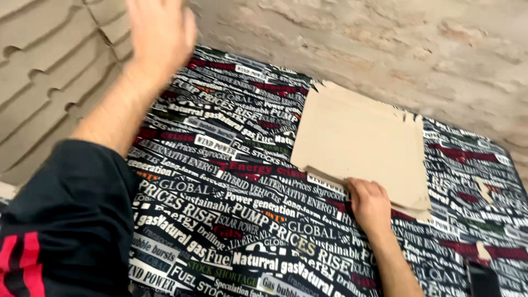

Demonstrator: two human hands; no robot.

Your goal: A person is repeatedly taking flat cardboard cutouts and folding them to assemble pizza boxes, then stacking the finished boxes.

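From the head camera, a flat stack of tan cardboard sheets [360, 146] lies on a counter [220, 220] covered with a black cloth printed all over in lettering, close to a rough plastered wall [385, 44]. The right hand [369, 204] rests at the stack's near edge, fingers [357, 187] curled onto the lip, pressing rather than gripping. The left hand [159, 33] is raised and blurred, open, holding nothing, near stacked cardboard [38, 82] at the left. The sheets look light, stiff but bendable, with ragged edges; a hold along the near edge seems best.
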